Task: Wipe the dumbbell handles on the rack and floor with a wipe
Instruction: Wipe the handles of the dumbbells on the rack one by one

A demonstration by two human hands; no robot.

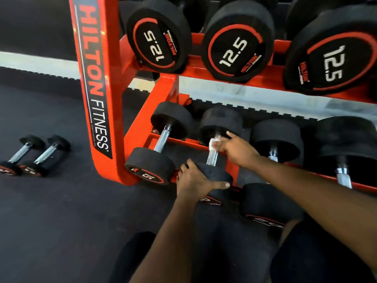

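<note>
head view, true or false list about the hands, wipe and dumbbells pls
1. The right hand holds a white wipe on the chrome handle of a black rubber dumbbell. True.
2. The left hand lies flat on the floor. False: it grips that dumbbell's near head.
3. Two small black dumbbells lie on the dark floor mat, left of the orange steel rack. True.
4. The big black upper-shelf dumbbells read 20. False: they read 12.5.

White wipe (214, 142) on chrome dumbbell handle (212, 159)
</note>
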